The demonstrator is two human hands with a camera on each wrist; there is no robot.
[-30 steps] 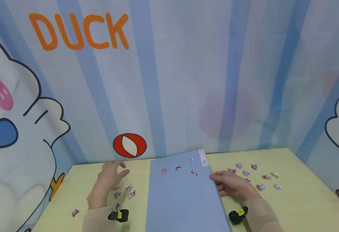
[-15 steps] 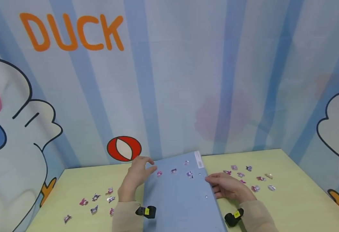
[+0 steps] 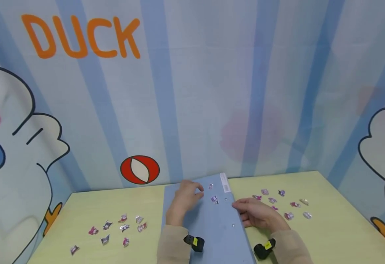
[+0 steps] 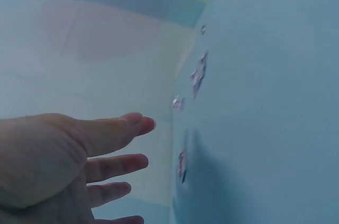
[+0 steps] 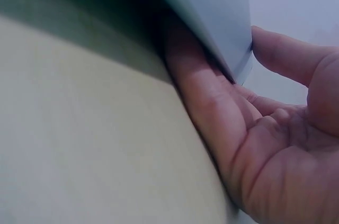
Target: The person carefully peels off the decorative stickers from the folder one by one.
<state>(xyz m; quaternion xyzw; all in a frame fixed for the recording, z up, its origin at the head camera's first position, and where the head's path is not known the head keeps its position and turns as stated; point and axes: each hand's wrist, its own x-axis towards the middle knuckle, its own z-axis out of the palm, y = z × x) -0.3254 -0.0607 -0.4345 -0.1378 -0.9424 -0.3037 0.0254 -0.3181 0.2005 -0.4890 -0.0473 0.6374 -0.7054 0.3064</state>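
Note:
My left hand (image 3: 187, 200) hovers above the left half of a light blue folder (image 3: 208, 227); a gap shows between its curved index finger and thumb in the head view. Nothing is visible in that hand, though thumb and index tip overlap in the left wrist view. At the folder's right edge, my right hand (image 3: 259, 212) holds it, thumb on top and fingers underneath, with that edge lifted off the table (image 5: 95, 128). Small shiny character stickers lie on the folder, including a purple one (image 3: 214, 200) and a small pinkish one (image 3: 210, 186). My left hand hides part of the folder.
Several loose shiny stickers (image 3: 124, 227) lie on the pale yellow table (image 3: 96, 205) at left. More stickers (image 3: 289, 216) are scattered beyond my right hand. A white barcode label (image 3: 225, 182) marks the folder's upper corner. A striped cartoon curtain (image 3: 205, 91) stands behind.
My left hand has moved right, from above the loose stickers at left to above the folder, uncovering those stickers. My right hand keeps its hold on the folder. The view has shifted slightly.

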